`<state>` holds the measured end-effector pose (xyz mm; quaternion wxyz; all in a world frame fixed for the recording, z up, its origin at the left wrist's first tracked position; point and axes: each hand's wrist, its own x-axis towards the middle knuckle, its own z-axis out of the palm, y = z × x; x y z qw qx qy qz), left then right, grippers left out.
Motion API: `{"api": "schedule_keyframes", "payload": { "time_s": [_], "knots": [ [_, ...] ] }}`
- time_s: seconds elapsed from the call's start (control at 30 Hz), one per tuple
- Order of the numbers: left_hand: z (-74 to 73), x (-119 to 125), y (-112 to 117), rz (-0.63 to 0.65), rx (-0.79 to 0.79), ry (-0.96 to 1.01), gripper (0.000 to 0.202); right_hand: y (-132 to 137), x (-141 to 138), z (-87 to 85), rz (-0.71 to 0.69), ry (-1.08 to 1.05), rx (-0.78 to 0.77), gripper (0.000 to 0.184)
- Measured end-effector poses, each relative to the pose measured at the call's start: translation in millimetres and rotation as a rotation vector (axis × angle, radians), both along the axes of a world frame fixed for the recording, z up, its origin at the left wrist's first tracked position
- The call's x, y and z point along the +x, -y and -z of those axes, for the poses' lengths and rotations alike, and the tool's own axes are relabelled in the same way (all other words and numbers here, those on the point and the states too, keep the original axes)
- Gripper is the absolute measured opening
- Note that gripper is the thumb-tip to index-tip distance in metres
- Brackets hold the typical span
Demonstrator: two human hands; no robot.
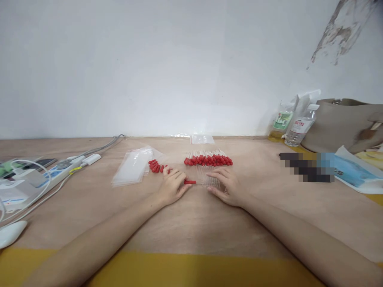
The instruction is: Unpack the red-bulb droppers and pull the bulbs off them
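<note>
While both forearms [125, 227] slant inward over the table [179, 235], the left hand [174, 185] closes thumb and fingers on a red cap [190, 182], apparently fitted to a tube; the right hand [228, 186] arches by clear tubes [202, 174], thumb and forefinger apart. Beyond lie loose red caps [154, 166] and a red-ended row [209, 160].

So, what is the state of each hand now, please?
Left hand: closed on a red dropper bulb.
Right hand: at the clear tubes, thumb and fingers apart; grip cannot be told.
</note>
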<state>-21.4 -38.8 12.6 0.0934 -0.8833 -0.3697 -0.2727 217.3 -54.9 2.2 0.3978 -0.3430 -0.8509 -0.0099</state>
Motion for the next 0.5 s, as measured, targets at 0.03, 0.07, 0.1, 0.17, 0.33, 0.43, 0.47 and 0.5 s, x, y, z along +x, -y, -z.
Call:
{"api": "schedule_keyframes", "payload": {
  "time_s": [0.03,0.07,0.1,0.17,0.33,0.43,0.47,0.5],
  "knots": [
    [0.9,1,0,0.008,0.012,0.005,0.017,1,-2,-0.4,-0.016,0.026,-0.001,0.036],
    [1.6,1,1,0.015,0.023,0.014,0.016,2,-4,-0.3,-0.024,0.042,-0.003,0.034],
    [2.3,1,1,0.023,0.033,0.023,0.016,2,-7,0.2,-0.026,0.049,-0.006,0.032],
    [3.8,0,1,0.042,0.053,0.040,0.015,1,-11,2.1,-0.030,0.054,-0.008,0.030],
    [5.6,1,3,0.087,0.085,0.049,0.015,-4,-17,8.8,-0.079,0.065,-0.009,0.023],
    [3.9,7,3,0.088,0.110,0.047,0.019,-5,-19,11.3,-0.078,0.062,0.004,0.022],
    [3.2,9,3,0.096,0.120,0.043,0.020,-5,-20,11.4,-0.076,0.060,0.008,0.021],
    [2.5,11,2,0.108,0.127,0.035,0.020,-4,-21,11.2,-0.077,0.054,0.013,0.021]
  ]
}}
